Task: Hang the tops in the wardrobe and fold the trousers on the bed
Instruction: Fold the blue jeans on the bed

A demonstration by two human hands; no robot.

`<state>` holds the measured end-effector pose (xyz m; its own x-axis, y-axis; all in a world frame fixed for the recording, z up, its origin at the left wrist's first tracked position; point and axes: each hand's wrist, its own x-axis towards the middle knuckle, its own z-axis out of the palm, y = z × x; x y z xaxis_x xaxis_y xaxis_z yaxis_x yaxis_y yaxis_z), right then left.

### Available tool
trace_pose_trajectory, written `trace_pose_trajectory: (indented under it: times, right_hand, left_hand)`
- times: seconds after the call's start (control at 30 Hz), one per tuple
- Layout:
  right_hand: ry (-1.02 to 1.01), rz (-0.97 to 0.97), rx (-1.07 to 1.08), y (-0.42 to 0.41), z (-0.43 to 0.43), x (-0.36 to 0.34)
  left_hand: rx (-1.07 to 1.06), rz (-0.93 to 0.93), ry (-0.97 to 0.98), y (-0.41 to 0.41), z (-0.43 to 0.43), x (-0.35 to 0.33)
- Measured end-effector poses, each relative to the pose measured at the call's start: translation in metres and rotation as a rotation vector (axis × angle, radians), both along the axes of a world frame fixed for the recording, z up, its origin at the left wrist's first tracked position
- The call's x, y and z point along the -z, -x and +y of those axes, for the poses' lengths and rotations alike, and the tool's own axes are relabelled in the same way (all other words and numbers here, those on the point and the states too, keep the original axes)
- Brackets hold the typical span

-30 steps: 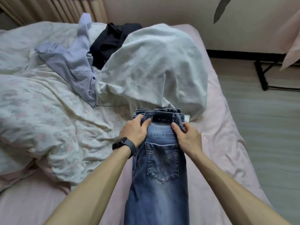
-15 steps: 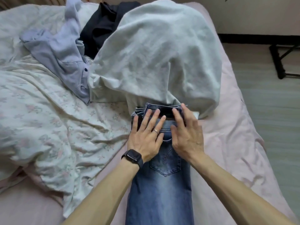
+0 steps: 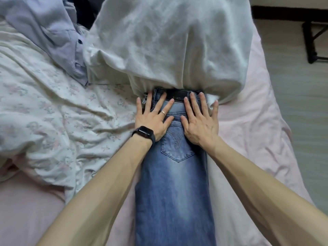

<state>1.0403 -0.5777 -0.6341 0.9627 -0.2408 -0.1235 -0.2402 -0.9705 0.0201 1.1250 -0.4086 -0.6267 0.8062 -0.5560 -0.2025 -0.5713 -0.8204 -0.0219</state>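
Blue jeans (image 3: pixel 174 189) lie lengthwise on the pink bed sheet (image 3: pixel 248 142), folded leg on leg, back pocket up, waistband at the far end. My left hand (image 3: pixel 155 116) presses flat on the left side of the waistband with spread straight fingers. Beside it, my right hand (image 3: pixel 199 121) presses flat on the right side. A pale grey-white top (image 3: pixel 168 43) is heaped just beyond the waistband and touches it. A light blue striped shirt (image 3: pixel 51 32) lies to the far left, and a dark garment (image 3: pixel 85 13) shows behind it.
A floral duvet (image 3: pixel 53 112) is bunched over the left half of the bed. The bed's right edge drops to a grey floor (image 3: pixel 301 121). A black metal stand leg (image 3: pixel 310 41) stands on the floor at the far right.
My hands let go of the waistband they were gripping and flattened out on the jeans. The view has tilted down and come closer.
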Motion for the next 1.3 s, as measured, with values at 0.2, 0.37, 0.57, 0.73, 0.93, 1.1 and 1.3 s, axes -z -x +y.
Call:
trace_pose_trajectory:
  times: [0.2, 0.37, 0.57, 0.73, 0.93, 1.1, 1.3]
  right_hand:
    - [-0.119, -0.107, 0.013, 0.129, 0.056, -0.029]
    - [-0.204, 0.086, -0.041, 0.256, 0.112, -0.031]
    - [-0.215, 0.235, 0.277, 0.290, 0.120, -0.037]
    - [-0.214, 0.072, -0.007, 0.312, 0.148, -0.035]
    - [-0.166, 0.164, 0.019, 0.333, 0.146, -0.029]
    - [-0.124, 0.108, -0.087, 0.356, 0.149, -0.031]
    - [0.006, -0.025, -0.166, 0.369, 0.149, -0.027]
  left_hand:
    - [0.079, 0.102, 0.189, 0.109, 0.036, -0.042]
    - [0.187, 0.255, 0.104, 0.240, 0.106, -0.030]
    - [0.092, 0.276, -0.006, 0.251, 0.150, -0.027]
    - [0.325, 0.225, 0.080, 0.285, 0.159, -0.030]
    - [0.302, 0.307, -0.052, 0.295, 0.181, -0.025]
    - [0.343, 0.229, -0.146, 0.310, 0.171, -0.029]
    - [0.492, 0.022, -0.052, 0.321, 0.173, -0.027]
